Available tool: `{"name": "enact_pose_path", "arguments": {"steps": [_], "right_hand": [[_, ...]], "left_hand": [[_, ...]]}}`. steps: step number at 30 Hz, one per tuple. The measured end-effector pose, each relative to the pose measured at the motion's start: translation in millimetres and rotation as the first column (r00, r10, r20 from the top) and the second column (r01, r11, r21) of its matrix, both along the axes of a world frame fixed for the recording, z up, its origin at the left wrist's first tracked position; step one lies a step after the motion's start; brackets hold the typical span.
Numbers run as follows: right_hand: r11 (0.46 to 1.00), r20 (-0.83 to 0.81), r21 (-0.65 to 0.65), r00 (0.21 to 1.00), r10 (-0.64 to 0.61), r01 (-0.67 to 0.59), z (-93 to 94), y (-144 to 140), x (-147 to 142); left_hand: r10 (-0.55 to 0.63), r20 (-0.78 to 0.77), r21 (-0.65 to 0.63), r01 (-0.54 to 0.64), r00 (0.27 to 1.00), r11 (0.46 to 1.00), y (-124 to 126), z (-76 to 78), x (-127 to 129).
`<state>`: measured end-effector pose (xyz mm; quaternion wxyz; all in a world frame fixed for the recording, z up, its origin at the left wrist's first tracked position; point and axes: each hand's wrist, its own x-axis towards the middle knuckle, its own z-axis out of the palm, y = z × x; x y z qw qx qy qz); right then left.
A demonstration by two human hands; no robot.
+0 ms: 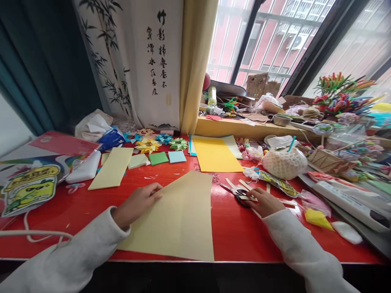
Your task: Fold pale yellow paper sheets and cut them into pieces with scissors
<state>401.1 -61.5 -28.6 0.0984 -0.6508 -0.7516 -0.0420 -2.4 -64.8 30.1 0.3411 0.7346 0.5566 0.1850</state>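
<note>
Paper (pixel 180 215), a large tan sheet, is lying on the red worktop (pixel 238 232) at its near edge, showing faint fold lines and one slanted upper edge, so some creasing is looking done already, though no cut is showing in it. Left hand (pixel 137 205) is resting on the sheet's left corner, fingers curled flat and pinning it down rather than closing around anything. Right hand (pixel 264 201) is lying well to the right of the sheet on black-handled scissors (pixel 236 193), fingers bent over the handles; whether that grip is fully closed I cannot tell, and the blades are pointing left, apart from the sheet. Thin strips (pixel 241 184) are lying just beside the scissors, suggesting some cutting is finished. Farther back, folded stars (pixel 165 142) in yellow, blue and green are sitting near small coloured squares (pixel 168 157), a pale sheet (pixel 111 167) and a yellow sheet (pixel 215 154), so several pieces are looking complete while the tan one is judged to be at an early stage. Worktop is glossy and cluttered. A window (pixel 275 36) with bars is letting in daylight behind; a bamboo scroll (pixel 137 61) and a curtain (pixel 195 61) are hanging at the back; the sill (pixel 244 128) is crowded with craft odds.
</note>
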Motion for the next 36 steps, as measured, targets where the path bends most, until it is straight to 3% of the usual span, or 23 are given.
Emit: {"name": "enact_pose_path", "arguments": {"steps": [3, 5, 9, 13, 17, 19, 23, 25, 31, 36], "right_hand": [[0.996, -0.096, -0.081, 0.995, 0.024, -0.032, 4.3, 4.2, 8.3], [0.996, -0.125, -0.059, 0.990, 0.059, -0.067, 8.2, 7.5, 14.4], [0.977, -0.044, 0.214, 0.999, 0.010, 0.000, 13.0, 13.6, 22.8], [0.885, 0.079, 0.454, 0.985, -0.151, 0.099, 18.3, 12.6, 15.1], [0.797, 0.084, 0.578, 0.959, -0.270, 0.174, 28.0, 0.9, -7.7], [0.828, 0.063, 0.532, 0.967, -0.247, 0.177, 30.3, -5.3, -17.9], [0.980, 0.047, 0.200, 0.999, 0.000, -0.009, 25.9, -11.5, -26.3], [0.993, 0.041, 0.100, 0.997, 0.066, -0.069, 22.0, -11.5, -24.9], [0.993, 0.037, 0.017, 0.992, 0.117, -0.118, 13.0, -0.1, -3.8], [0.999, 0.042, -0.039, 0.999, -0.018, 0.019, 10.9, 11.8, 12.6]], "left_hand": [[0.024, 0.121, 0.063, -0.031, 0.992, 0.998, 18.5, 3.2, 3.3], [0.018, 0.187, 0.063, -0.030, 0.982, 0.998, 31.5, 3.6, 7.5], [0.016, 0.269, -0.027, -0.009, 0.963, 1.000, 56.2, -4.9, 14.7], [0.041, 0.305, -0.104, -0.010, 0.951, 0.994, 73.7, -21.8, 14.7], [0.084, 0.326, -0.179, -0.025, 0.942, 0.984, 80.7, -33.8, 9.5], [0.120, 0.347, -0.212, -0.047, 0.930, 0.976, 81.6, -36.8, 7.3], [0.128, 0.334, -0.214, -0.058, 0.934, 0.975, 81.5, -39.0, 5.7], [0.126, 0.306, -0.191, -0.069, 0.944, 0.979, 81.2, -39.1, 5.9], [0.129, 0.282, -0.149, -0.089, 0.951, 0.985, 80.7, -40.0, 6.1], [0.103, 0.294, -0.178, -0.051, 0.950, 0.983, 80.4, -41.5, 4.9]]}}
